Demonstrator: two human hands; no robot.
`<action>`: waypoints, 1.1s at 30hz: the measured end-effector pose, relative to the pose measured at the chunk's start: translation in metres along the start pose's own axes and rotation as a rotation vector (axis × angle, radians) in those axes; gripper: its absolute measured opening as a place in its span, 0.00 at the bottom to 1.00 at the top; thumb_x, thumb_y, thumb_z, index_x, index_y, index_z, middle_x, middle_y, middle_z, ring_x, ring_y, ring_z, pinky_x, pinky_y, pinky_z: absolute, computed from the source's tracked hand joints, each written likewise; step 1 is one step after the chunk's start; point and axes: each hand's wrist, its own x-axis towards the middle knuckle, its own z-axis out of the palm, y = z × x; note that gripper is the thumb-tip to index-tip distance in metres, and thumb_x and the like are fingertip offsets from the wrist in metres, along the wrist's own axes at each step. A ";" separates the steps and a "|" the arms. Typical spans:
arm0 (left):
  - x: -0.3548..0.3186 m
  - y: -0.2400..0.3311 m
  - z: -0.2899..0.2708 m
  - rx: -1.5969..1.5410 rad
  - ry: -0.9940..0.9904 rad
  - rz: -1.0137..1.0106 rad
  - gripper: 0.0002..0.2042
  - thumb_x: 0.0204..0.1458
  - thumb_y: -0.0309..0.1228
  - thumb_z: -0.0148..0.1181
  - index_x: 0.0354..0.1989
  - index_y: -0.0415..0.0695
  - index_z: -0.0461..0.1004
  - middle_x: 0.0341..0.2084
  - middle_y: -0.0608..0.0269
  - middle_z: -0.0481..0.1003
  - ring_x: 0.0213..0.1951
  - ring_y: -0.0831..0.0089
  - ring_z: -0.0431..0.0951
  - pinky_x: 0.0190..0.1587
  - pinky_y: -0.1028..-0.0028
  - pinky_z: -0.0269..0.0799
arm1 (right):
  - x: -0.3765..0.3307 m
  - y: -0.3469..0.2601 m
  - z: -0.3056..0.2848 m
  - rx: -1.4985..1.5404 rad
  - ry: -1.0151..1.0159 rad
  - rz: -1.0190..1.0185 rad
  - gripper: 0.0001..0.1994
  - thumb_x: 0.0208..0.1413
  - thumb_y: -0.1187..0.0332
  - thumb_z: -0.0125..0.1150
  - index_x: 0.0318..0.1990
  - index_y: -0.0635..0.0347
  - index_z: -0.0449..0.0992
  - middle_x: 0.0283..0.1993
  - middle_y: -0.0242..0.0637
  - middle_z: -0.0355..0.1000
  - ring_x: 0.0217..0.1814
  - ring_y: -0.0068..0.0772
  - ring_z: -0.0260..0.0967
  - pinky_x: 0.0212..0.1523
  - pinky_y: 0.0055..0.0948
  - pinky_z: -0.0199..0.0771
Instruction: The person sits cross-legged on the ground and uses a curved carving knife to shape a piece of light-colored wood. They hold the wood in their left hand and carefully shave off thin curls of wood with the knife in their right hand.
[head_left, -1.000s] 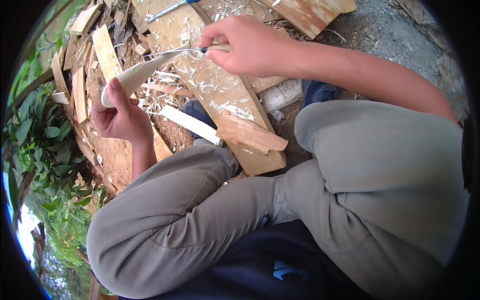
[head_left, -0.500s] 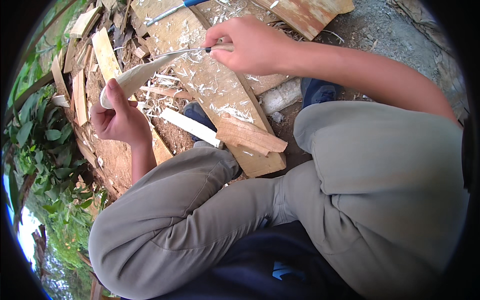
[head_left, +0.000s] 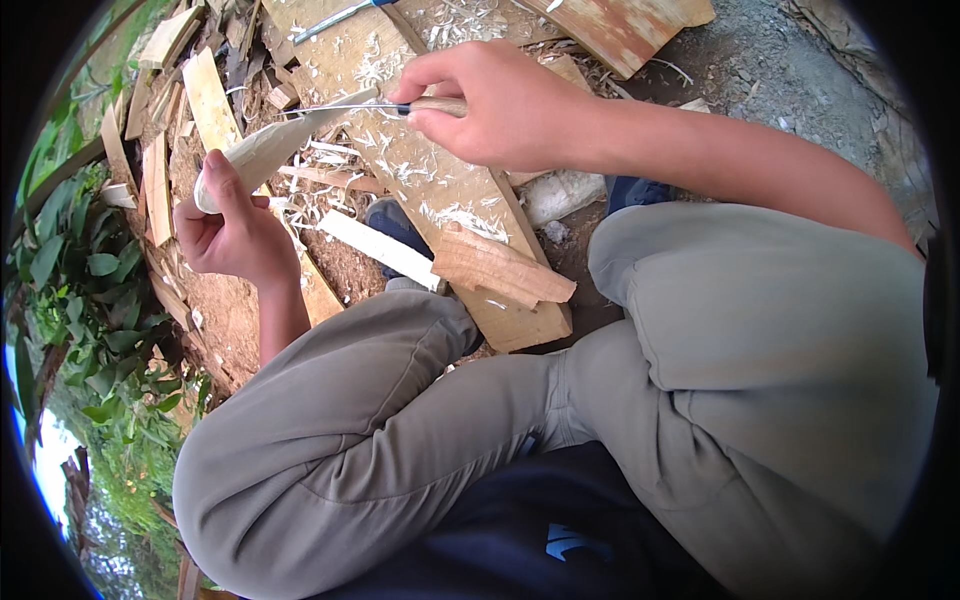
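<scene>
1. L hand (head_left: 240, 222) is gripping the wood pc (head_left: 262, 152) by its broad, rounded end, thumb pressing flat on top, other fingers curling underneath.
2. R hand (head_left: 505, 105) is gripping the knife (head_left: 440, 105), fingers wrapping its pale wooden handle w/ a dark collar; thin metal blade is pointing L.
3. Wood pc is showing pale, smooth-ish, faceted sides, tapering toward the R hand; it's slanting up to the R, between both hands & above the ground. Blade is overlapping its narrow end; can't tell if the edge is biting.
4. L forearm is rising from beside the L knee, wrist bending slightly. R forearm is reaching in from the R, approx. level w/ the knife, knuckles facing up.
5. Below, a long flat board (head_left: 515, 322) is lying diagonally, w/ thin curly shavings (head_left: 465, 220) scattering its surface.
6. A rough reddish slab (head_left: 495, 265) is resting on its near end; a straight whitish strip (head_left: 375, 245) is lying just L of that.
7. Grey trousers (head_left: 770, 320) are filling the foreground, knees bending.
</scene>
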 end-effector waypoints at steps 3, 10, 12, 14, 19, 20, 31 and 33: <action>-0.002 -0.004 0.001 -0.007 -0.007 0.023 0.16 0.56 0.33 0.68 0.22 0.42 0.68 0.18 0.61 0.76 0.15 0.84 0.70 0.14 0.84 0.64 | 0.001 -0.004 -0.006 -0.006 -0.061 0.099 0.13 0.57 0.67 0.57 0.47 0.63 0.79 0.38 0.50 0.79 0.40 0.41 0.80 0.44 0.38 0.77; -0.003 0.001 0.004 -0.006 -0.009 0.025 0.15 0.56 0.31 0.68 0.22 0.42 0.68 0.18 0.63 0.74 0.15 0.84 0.70 0.14 0.84 0.63 | 0.008 -0.019 -0.015 -0.003 -0.098 0.102 0.14 0.56 0.68 0.57 0.47 0.65 0.79 0.33 0.46 0.78 0.30 0.38 0.77 0.36 0.37 0.75; -0.001 0.000 0.004 -0.002 -0.015 0.024 0.16 0.56 0.31 0.68 0.23 0.42 0.67 0.19 0.62 0.75 0.15 0.84 0.70 0.14 0.83 0.64 | 0.013 -0.002 -0.009 -0.087 -0.045 0.042 0.14 0.57 0.67 0.58 0.47 0.65 0.79 0.32 0.47 0.78 0.31 0.39 0.77 0.37 0.39 0.75; -0.002 0.002 0.003 -0.019 -0.012 0.003 0.16 0.56 0.31 0.67 0.23 0.41 0.66 0.19 0.62 0.75 0.15 0.84 0.70 0.14 0.83 0.64 | 0.010 -0.009 -0.001 -0.032 0.048 -0.118 0.14 0.57 0.67 0.58 0.48 0.65 0.78 0.31 0.48 0.78 0.32 0.39 0.77 0.37 0.40 0.75; -0.003 -0.002 0.002 -0.014 0.007 0.005 0.15 0.57 0.31 0.66 0.24 0.42 0.66 0.19 0.62 0.74 0.16 0.84 0.70 0.14 0.83 0.64 | 0.012 -0.003 -0.013 -0.127 -0.147 0.191 0.13 0.57 0.67 0.58 0.47 0.63 0.79 0.34 0.51 0.79 0.35 0.42 0.78 0.40 0.40 0.76; -0.002 -0.002 0.001 -0.005 0.000 -0.004 0.15 0.57 0.31 0.66 0.24 0.42 0.66 0.19 0.62 0.74 0.16 0.84 0.70 0.14 0.83 0.64 | 0.009 -0.007 -0.011 -0.090 -0.081 0.100 0.13 0.57 0.67 0.58 0.47 0.63 0.79 0.33 0.51 0.78 0.35 0.42 0.79 0.39 0.40 0.76; -0.007 -0.007 0.000 -0.098 -0.039 0.049 0.15 0.55 0.27 0.67 0.24 0.42 0.65 0.19 0.62 0.74 0.15 0.83 0.70 0.15 0.82 0.64 | 0.008 -0.026 -0.016 0.020 -0.068 0.068 0.14 0.57 0.68 0.57 0.47 0.65 0.79 0.33 0.50 0.78 0.36 0.40 0.79 0.39 0.37 0.75; -0.008 -0.006 -0.003 -0.070 -0.054 0.036 0.15 0.55 0.27 0.68 0.24 0.42 0.65 0.18 0.62 0.74 0.15 0.83 0.70 0.15 0.82 0.64 | 0.016 -0.017 -0.023 -0.101 -0.155 0.171 0.14 0.56 0.68 0.58 0.47 0.64 0.79 0.33 0.50 0.78 0.36 0.40 0.79 0.40 0.37 0.75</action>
